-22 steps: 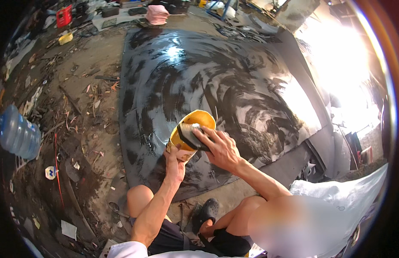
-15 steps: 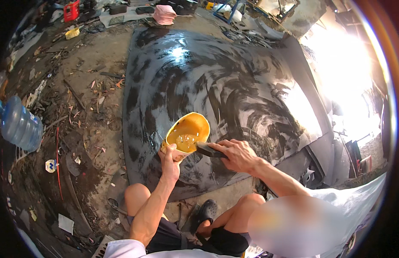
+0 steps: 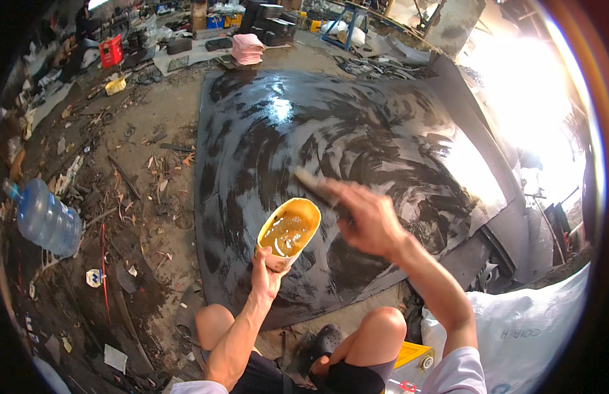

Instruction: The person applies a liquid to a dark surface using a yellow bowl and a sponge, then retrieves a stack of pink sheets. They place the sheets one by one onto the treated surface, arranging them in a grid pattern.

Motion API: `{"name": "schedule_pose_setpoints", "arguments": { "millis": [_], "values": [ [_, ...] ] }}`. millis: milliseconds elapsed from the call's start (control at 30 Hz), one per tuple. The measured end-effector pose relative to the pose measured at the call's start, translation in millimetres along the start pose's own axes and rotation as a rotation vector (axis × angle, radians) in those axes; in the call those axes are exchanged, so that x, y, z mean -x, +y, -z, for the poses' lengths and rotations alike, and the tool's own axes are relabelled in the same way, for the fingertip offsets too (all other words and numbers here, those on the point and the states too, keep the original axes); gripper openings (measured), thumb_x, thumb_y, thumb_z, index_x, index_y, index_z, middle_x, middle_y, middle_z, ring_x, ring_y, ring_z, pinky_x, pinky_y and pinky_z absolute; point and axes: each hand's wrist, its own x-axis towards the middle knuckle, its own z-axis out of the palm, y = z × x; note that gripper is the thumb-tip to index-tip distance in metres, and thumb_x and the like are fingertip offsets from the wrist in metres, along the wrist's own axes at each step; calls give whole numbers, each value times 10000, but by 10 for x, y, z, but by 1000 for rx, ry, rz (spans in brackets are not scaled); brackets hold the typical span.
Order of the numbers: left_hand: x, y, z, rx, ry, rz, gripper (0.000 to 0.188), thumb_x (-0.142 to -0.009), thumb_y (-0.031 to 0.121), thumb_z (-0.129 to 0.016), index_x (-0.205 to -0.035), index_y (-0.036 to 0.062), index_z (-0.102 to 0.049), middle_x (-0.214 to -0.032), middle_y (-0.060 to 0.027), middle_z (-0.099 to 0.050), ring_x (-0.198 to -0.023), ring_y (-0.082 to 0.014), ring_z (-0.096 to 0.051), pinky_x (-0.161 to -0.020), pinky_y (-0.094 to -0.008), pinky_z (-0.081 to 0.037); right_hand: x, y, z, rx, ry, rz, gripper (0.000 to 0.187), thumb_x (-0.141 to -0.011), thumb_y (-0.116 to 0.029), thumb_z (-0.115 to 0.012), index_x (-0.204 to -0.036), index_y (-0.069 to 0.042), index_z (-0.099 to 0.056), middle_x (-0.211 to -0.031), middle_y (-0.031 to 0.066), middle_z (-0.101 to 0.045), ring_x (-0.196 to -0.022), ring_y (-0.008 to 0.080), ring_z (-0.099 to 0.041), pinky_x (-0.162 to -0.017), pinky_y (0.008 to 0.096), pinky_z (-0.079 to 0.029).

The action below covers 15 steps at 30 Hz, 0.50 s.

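My left hand (image 3: pixel 268 279) grips the lower side of a cut-open plastic container (image 3: pixel 276 260), yellow inside and pale outside, tilted so its mouth faces me. A glossy amber liquid (image 3: pixel 290 231) lies in it. My right hand (image 3: pixel 369 217), smeared by motion, is closed around a dark-handled brush (image 3: pixel 309 180) with a pale tip. The brush is up and left of that hand, beyond the container and over a large dark sheet (image 3: pixel 252 171) on the ground. Wet, shiny, swirling streaks cover much of the sheet. Whether the tip touches it, I cannot tell.
To the left stand or lie a blue water jug (image 3: pixel 49 220) and scattered scraps. Behind the sheet are a pink stack (image 3: pixel 247 49), a red crate (image 3: pixel 111 51) and a blue stand (image 3: pixel 347 29). A white sack (image 3: pixel 527 328) sits at my right, beside a yellow container (image 3: pixel 413 356).
My right hand has lifted the brush out of the container and swung it forward over the sheet. The container sits slightly lower in view, still in my left hand.
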Motion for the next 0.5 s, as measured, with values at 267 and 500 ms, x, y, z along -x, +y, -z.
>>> {"name": "schedule_pose_setpoints", "arguments": {
  "millis": [267, 500],
  "values": [
    [194, 163, -528, 131, 31, 39, 865, -926, 539, -741, -1646, 181, -422, -1631, -100, -524, -1461, -344, -541, -1201, -682, -355, 742, 209, 355, -58, -493, 7, 772, -825, -154, -784, -1569, -189, -581, -1251, 111, -731, -1037, 343, -746, -870, 481, -636],
    [1350, 918, -1253, 279, 112, -129, 772, -958, 461, -744, -1613, 151, -479, -1621, -87, -554, -1414, -356, -570, -1090, -668, -487, -202, 600, 2703, -1328, 318, -1178, 296, -832, -9, -674, -1122, -66, -679, -993, 26, -665, -877, 186, -670, -811, 359, -584]
  ]
}}
